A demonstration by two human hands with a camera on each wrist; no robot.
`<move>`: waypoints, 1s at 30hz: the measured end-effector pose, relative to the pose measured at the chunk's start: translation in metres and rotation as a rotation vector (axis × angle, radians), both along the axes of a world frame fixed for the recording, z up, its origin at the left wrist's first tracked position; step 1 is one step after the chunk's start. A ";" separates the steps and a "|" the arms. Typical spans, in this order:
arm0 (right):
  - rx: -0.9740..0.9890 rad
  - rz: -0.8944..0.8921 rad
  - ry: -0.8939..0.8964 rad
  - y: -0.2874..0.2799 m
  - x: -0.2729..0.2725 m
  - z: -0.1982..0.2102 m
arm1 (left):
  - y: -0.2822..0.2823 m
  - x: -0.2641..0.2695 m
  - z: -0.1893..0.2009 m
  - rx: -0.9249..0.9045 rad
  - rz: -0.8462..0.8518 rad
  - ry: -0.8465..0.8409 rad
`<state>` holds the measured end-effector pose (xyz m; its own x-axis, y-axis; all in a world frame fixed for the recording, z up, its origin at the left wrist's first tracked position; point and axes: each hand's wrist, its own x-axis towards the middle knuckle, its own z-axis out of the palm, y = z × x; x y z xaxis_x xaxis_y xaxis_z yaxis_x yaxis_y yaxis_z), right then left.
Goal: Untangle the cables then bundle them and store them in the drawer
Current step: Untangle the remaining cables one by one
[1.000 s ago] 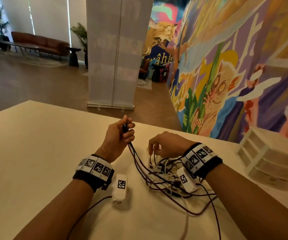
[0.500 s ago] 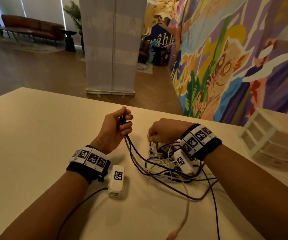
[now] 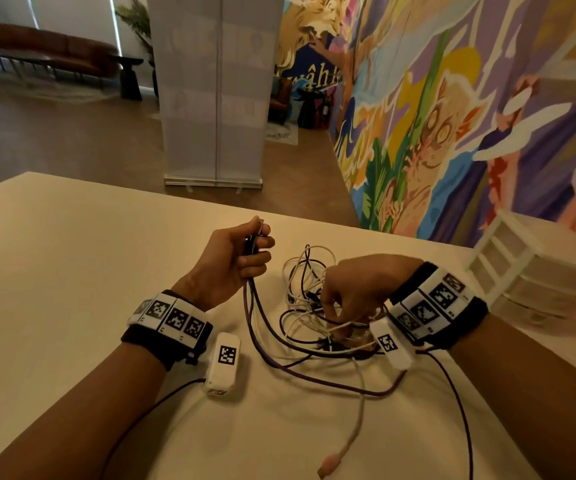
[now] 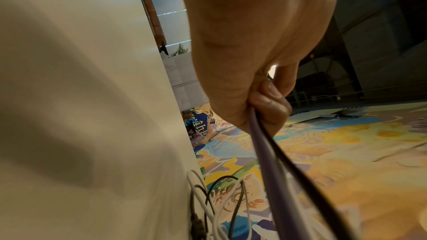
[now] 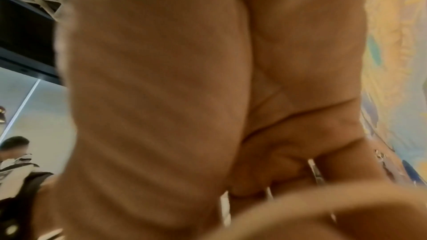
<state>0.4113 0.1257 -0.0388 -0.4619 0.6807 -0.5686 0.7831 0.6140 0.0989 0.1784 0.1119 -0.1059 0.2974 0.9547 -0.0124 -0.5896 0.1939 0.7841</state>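
Untangling underway, I judge: left hand (image 3: 234, 259) grips dark cable ends (image 3: 252, 244), right hand (image 3: 355, 289) picks with curled fingers into the knotted cables (image 3: 309, 308) on the table (image 3: 72, 271); bundling and drawer unit (image 3: 535, 271) untouched.

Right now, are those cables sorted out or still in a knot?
Still tangled: white, black and purple cables loop over each other on the table under the right hand.

The right hand (image 3: 355, 289) has shifted back off the cable tangle (image 3: 309, 303), exposing white loops on its far side; its fingers now dig into the tangle's near side.
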 end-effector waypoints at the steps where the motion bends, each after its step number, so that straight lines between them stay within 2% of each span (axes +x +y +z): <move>1: -0.008 0.001 0.010 -0.002 0.001 -0.005 | 0.000 -0.001 0.000 0.002 0.004 0.000; 7: 0.062 -0.008 0.075 -0.009 0.003 -0.018 | -0.002 -0.002 -0.001 0.009 0.017 0.014; 11: 0.035 0.004 0.082 -0.015 0.006 -0.010 | -0.004 -0.003 -0.001 0.012 0.023 0.013; 14: 0.154 0.044 0.238 -0.016 0.003 0.004 | -0.004 -0.002 0.000 0.011 0.028 0.014; 16: 0.113 0.069 0.289 -0.019 -0.006 0.010 | -0.004 -0.002 -0.001 0.014 0.030 0.015; 19: 0.000 0.036 0.156 -0.028 -0.023 0.007 | -0.005 -0.001 0.000 0.013 0.034 0.015; 23: 0.115 0.087 0.061 -0.030 -0.032 -0.003 | -0.005 -0.002 0.001 0.006 0.032 0.001; 30: 0.099 0.092 0.007 -0.035 -0.032 -0.002 | -0.002 -0.006 -0.001 -0.003 0.028 -0.001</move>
<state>0.3789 0.0906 -0.0404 -0.5288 0.6878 -0.4973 0.7249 0.6707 0.1568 0.1726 0.1095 -0.1070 0.2707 0.9625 -0.0151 -0.5954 0.1797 0.7831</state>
